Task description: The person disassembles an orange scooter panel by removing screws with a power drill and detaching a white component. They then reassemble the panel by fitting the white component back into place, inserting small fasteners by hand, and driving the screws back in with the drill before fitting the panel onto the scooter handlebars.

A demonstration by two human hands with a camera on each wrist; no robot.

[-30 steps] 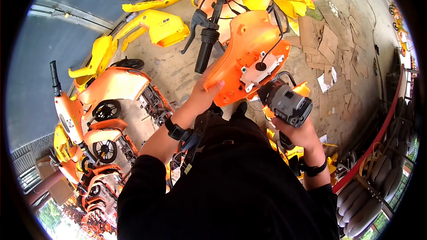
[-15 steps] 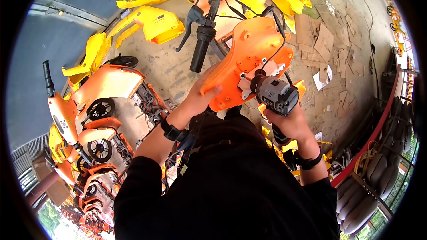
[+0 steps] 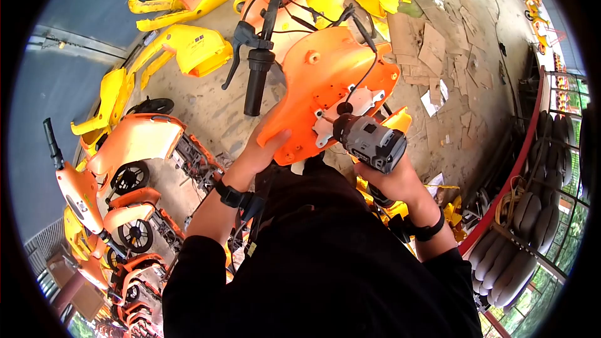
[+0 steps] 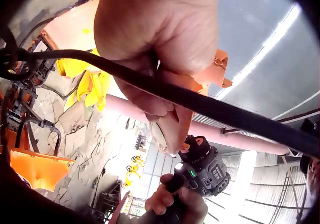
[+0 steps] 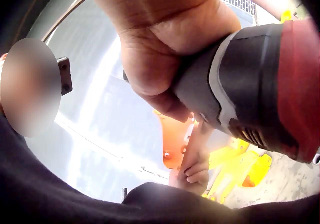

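An orange panel (image 3: 313, 81), inner side up, carries a white bracket (image 3: 363, 101) with a black cable running to it. My left hand (image 3: 260, 150) grips the panel's near left edge, thumb on top. In the left wrist view the left hand (image 4: 155, 39) hides much of the panel. My right hand (image 3: 394, 178) holds a grey and black power drill (image 3: 374, 144), its front end at the bracket's near left part; the exact tip contact is hidden. In the right wrist view the right hand (image 5: 165, 49) wraps the drill's dark grip (image 5: 210, 79).
Handlebars with a black grip (image 3: 258, 81) stand just left of the panel. Yellow panels (image 3: 200, 50) lie on the floor beyond. Orange scooters (image 3: 134, 144) line the left side. Flattened cardboard (image 3: 432, 47) lies at the right, past it a red rail (image 3: 501, 206) and stacked grey seats (image 3: 526, 213).
The drill has moved from beside the panel onto the bracket area. The head view has shifted, so panel and hands appear further left and slightly lower. My left hand keeps its grip.
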